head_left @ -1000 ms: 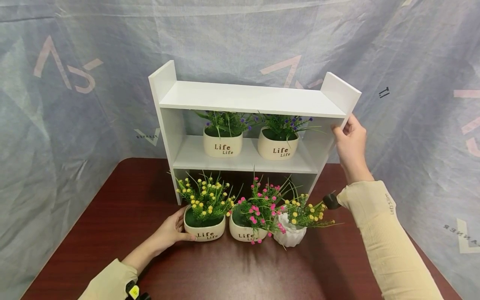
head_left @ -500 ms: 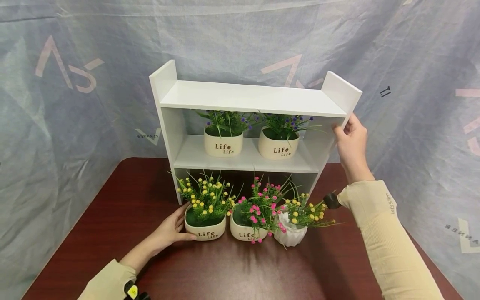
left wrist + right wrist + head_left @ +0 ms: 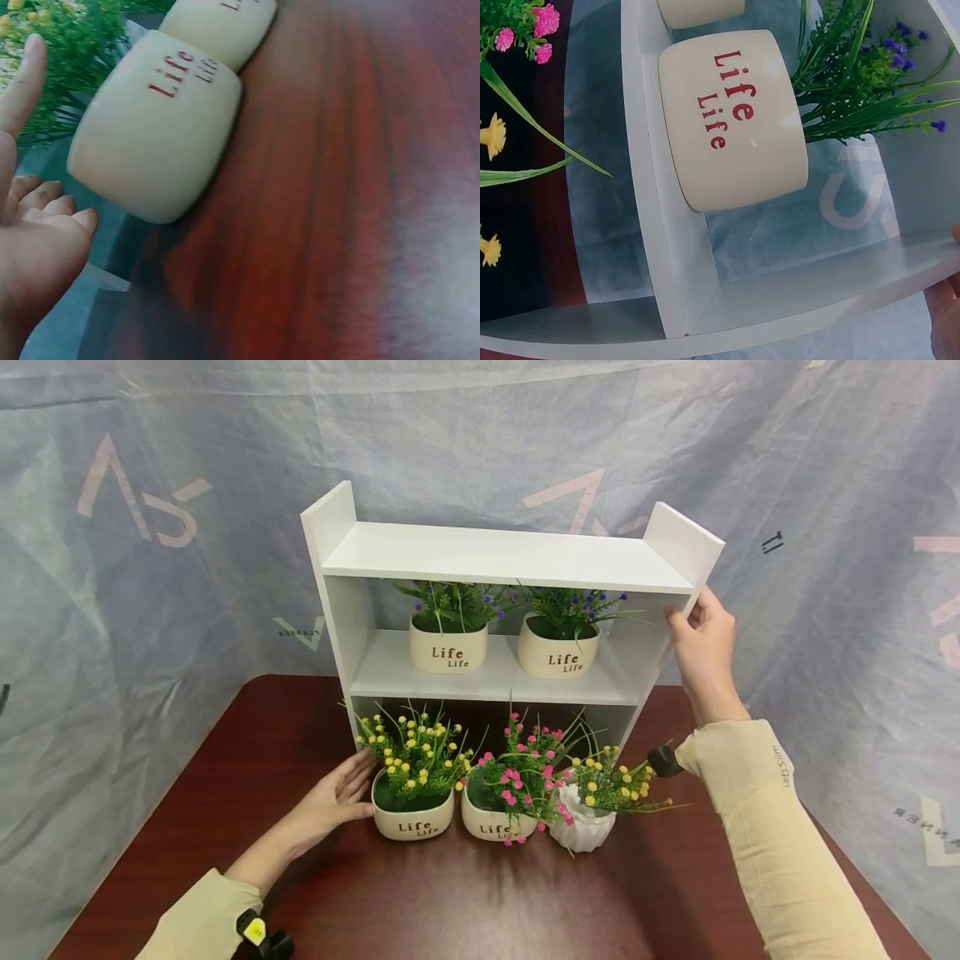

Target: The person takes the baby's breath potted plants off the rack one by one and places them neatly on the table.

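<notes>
My left hand (image 3: 336, 797) is just left of the cream pot of yellow flowers (image 3: 414, 822), its fingers behind the pot's left side. In the left wrist view the thumb points up and a gap shows between the palm and the pot (image 3: 157, 135). My right hand (image 3: 705, 647) grips the right side panel of the white shelf (image 3: 495, 556), thumb on the inner face and fingers outside. Two cream "Life" pots with purple flowers stand on the middle board, a left pot (image 3: 448, 652) and a right pot (image 3: 558, 656).
Right of the yellow-flowered pot stand a cream pot of pink flowers (image 3: 495, 822) and a white crumpled-looking pot (image 3: 583, 827) with yellow flowers, in a row before the shelf. The dark red table (image 3: 420, 902) is backed by a grey cloth (image 3: 465, 435).
My left hand has let go of the yellow-flowered pot and drawn slightly left, its thumb leaving the pot's front. The right hand keeps its grip on the shelf.
</notes>
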Motion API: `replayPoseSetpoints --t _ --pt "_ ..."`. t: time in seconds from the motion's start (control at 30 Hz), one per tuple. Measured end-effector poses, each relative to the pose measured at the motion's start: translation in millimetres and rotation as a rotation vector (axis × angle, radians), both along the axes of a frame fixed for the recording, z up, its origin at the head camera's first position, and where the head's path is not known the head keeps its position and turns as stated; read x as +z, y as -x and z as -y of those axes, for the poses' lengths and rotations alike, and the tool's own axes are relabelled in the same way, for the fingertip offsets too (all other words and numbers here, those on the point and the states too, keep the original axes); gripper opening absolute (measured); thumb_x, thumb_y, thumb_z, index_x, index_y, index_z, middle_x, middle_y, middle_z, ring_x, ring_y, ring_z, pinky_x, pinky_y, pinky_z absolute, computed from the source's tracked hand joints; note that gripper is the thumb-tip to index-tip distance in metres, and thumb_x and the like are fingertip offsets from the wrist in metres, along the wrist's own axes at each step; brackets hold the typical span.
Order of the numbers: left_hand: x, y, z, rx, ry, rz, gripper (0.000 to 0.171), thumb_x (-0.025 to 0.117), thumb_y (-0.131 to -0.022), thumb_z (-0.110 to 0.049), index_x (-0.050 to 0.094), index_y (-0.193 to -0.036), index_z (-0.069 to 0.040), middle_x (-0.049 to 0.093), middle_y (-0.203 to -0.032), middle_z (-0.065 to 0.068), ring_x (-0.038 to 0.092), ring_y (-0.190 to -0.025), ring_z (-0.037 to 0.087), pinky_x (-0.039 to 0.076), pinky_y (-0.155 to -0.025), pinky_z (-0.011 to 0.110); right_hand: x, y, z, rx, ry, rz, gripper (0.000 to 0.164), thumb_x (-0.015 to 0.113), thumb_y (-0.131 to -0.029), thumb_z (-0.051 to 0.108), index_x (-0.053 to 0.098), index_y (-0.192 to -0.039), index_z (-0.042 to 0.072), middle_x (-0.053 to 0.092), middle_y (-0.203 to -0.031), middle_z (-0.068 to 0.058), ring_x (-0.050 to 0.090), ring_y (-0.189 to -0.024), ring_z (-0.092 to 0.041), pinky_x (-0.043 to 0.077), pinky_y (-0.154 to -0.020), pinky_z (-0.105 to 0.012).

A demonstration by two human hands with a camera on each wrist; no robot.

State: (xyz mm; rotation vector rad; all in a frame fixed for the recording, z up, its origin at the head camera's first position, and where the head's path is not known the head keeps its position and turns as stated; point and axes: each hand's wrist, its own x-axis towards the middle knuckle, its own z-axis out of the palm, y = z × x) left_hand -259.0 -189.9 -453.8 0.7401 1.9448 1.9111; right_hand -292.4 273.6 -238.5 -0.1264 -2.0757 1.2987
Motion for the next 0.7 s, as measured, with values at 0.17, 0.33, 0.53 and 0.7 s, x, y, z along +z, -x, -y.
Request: replayPoseSetpoints --t 0.17,0.33,0.53,0.7 --pt "18.8 2.5 1.8 0.201 0.015 -0.037 0.075 0.06 -0.096 -0.015 0.014 -0.152 0.007 0.014 -0.158 0.029 0.018 -0.147 0.04 0.033 -0.107 0.012 -0.3 0.1 0.0 -0.007 0.008 -0.002 0.036 0.053 -0.096 0.009 0.059 -0.131 0.014 0.065 -0.125 -0.009 0.061 -0.109 -0.005 0.049 -0.093 -0.026" --pt "38.7 10.0 2.1 0.471 -0.1 -0.141 0.047 0.057 -0.097 -0.01 0.043 -0.139 0.008 0.057 -0.138 0.008 0.057 -0.122 0.003 0.044 -0.097 0.008 -0.9 0.0 0.1 -0.008 0.021 -0.008 0.034 0.054 -0.096 0.008 0.06 -0.129 0.014 0.067 -0.119 -0.003 0.061 -0.103 -0.002 0.049 -0.089 -0.022" --pt "69.6 19.6 -5.7 0.661 -0.165 -0.271 0.033 0.061 -0.092 0.001 0.054 -0.124 0.008 0.067 -0.109 -0.015 0.062 -0.104 -0.003 0.05 -0.088 0.008 -0.8 0.1 0.1 -0.004 0.02 -0.01 0.035 0.054 -0.096 0.008 0.06 -0.13 0.014 0.066 -0.121 -0.006 0.061 -0.103 -0.002 0.05 -0.09 -0.024" --pt "95.8 27.5 -15.4 0.773 -0.104 -0.28 0.045 0.062 -0.089 0.005 0.047 -0.131 0.007 0.057 -0.123 0.0 0.054 -0.119 0.01 0.05 -0.094 0.013 0.2 0.3 0.4 0.001 0.022 -0.005 0.036 0.053 -0.096 0.009 0.059 -0.131 0.014 0.065 -0.124 -0.008 0.061 -0.104 -0.003 0.05 -0.093 -0.026"
